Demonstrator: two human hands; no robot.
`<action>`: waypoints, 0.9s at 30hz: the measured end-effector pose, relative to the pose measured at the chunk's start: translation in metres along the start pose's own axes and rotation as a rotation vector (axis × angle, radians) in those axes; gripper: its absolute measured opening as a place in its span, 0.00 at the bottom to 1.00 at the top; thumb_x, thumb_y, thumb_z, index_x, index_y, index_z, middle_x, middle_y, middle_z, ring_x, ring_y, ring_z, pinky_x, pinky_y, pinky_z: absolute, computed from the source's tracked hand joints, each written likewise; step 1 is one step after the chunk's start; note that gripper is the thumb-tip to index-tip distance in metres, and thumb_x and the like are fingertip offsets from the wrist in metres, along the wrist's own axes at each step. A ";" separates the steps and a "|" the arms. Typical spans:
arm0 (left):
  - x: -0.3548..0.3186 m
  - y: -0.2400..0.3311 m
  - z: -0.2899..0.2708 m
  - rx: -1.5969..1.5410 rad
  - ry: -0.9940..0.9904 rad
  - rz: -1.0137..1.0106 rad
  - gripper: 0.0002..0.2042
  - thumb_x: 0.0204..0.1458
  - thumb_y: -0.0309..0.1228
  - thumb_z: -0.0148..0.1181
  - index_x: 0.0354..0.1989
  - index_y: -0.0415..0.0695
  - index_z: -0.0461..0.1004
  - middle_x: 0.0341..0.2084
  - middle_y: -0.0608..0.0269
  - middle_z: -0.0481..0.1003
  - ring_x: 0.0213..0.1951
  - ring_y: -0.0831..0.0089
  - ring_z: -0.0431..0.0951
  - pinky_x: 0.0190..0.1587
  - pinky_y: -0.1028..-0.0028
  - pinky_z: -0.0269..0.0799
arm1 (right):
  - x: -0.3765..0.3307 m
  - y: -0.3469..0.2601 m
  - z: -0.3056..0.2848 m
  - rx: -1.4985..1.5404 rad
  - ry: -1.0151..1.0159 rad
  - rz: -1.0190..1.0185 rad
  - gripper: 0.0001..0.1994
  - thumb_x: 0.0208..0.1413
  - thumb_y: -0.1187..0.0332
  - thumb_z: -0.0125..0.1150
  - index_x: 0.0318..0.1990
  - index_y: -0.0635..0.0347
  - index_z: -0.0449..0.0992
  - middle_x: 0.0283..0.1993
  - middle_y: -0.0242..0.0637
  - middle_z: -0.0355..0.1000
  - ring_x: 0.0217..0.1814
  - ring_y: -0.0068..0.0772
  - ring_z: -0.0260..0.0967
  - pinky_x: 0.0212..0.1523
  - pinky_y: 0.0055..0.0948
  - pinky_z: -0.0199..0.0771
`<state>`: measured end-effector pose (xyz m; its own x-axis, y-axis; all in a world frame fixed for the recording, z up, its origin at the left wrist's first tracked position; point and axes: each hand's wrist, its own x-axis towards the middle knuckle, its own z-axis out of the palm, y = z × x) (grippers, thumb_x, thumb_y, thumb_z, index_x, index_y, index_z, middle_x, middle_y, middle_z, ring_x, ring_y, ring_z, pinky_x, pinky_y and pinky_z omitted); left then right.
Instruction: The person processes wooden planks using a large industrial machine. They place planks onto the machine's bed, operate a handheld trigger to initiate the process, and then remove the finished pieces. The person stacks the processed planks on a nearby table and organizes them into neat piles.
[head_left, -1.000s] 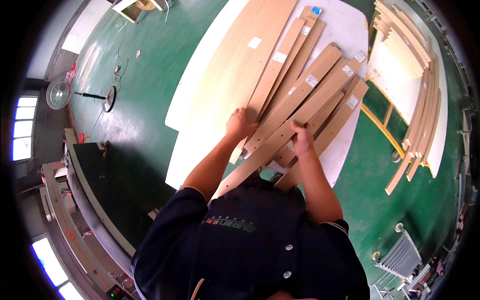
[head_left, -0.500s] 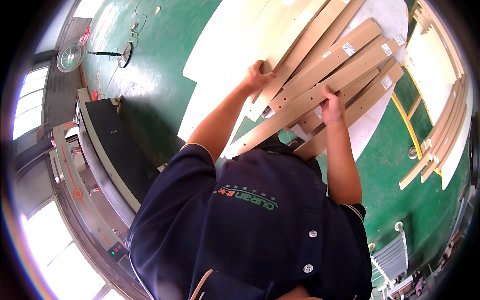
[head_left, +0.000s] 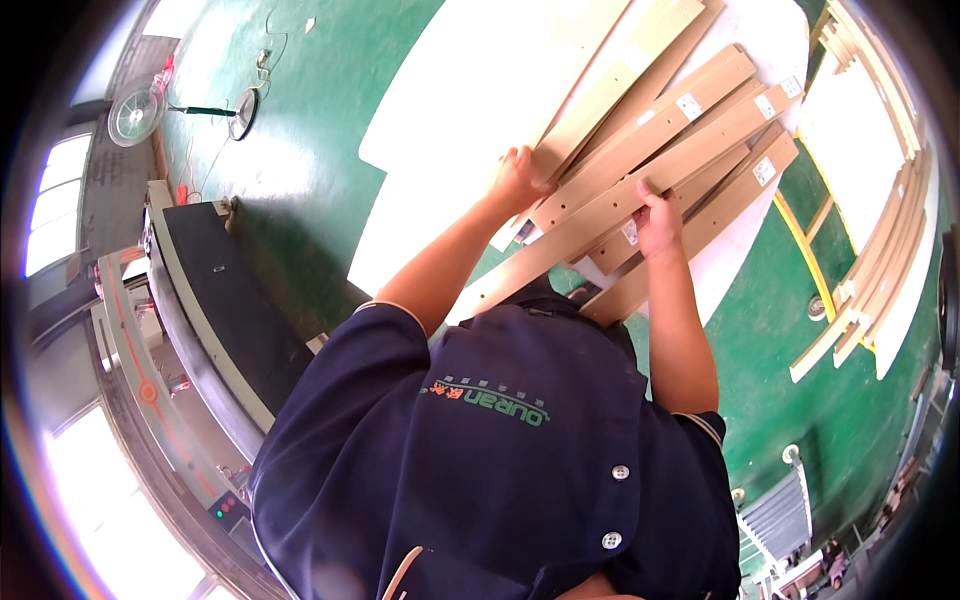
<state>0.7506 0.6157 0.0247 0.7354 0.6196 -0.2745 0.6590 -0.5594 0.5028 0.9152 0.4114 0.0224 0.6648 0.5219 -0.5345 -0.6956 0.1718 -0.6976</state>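
Note:
My left hand (head_left: 518, 182) is closed around the near end of a long wooden board (head_left: 612, 88), which slants away to the upper right. Under my right hand (head_left: 658, 222) lies another light wooden board (head_left: 560, 243) with drilled holes and a white label; my thumb rests on its top face and the fingers curl at its near edge. Around these two, several similar labelled boards (head_left: 715, 80) overlap in a loose fan. One of them (head_left: 712, 208) passes beneath my right wrist. All of them rest over a white surface (head_left: 440, 120).
A fan on a pole (head_left: 140, 112) and cables are on the green floor at upper left. A long machine with a dark top (head_left: 232, 275) stands to my left. More boards (head_left: 885, 255) are piled at right beside a yellow frame (head_left: 800, 235); a roller conveyor (head_left: 778, 515) is lower right.
My left hand has shifted slightly down and wrapped more tightly around the board end. That board has turned, showing a brighter face. The right hand keeps its hold.

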 end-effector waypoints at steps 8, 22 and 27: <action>-0.074 -0.034 -0.004 0.055 -0.042 -0.086 0.31 0.47 0.46 0.70 0.53 0.38 0.68 0.48 0.46 0.70 0.53 0.47 0.71 0.55 0.56 0.69 | -0.007 -0.002 0.006 0.007 0.019 0.004 0.25 0.59 0.75 0.62 0.63 0.58 0.64 0.59 0.35 0.69 0.58 0.32 0.69 0.58 0.35 0.71; -0.085 -0.040 0.013 -0.025 0.082 -0.137 0.29 0.35 0.34 0.74 0.46 0.36 0.68 0.45 0.44 0.67 0.50 0.46 0.68 0.54 0.53 0.67 | -0.006 -0.004 0.006 -0.003 -0.012 0.014 0.24 0.61 0.76 0.60 0.64 0.59 0.62 0.60 0.38 0.68 0.59 0.34 0.69 0.58 0.35 0.73; -0.100 -0.034 0.030 -0.001 0.346 -0.061 0.24 0.34 0.27 0.70 0.42 0.39 0.67 0.42 0.45 0.66 0.47 0.43 0.66 0.50 0.50 0.66 | -0.007 -0.006 0.003 -0.054 -0.036 0.031 0.25 0.61 0.76 0.59 0.65 0.58 0.61 0.61 0.38 0.68 0.60 0.35 0.69 0.56 0.35 0.74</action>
<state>0.6594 0.5563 0.0104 0.5979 0.8015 -0.0101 0.6995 -0.5156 0.4948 0.9139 0.4091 0.0314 0.6321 0.5566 -0.5392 -0.6995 0.1105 -0.7060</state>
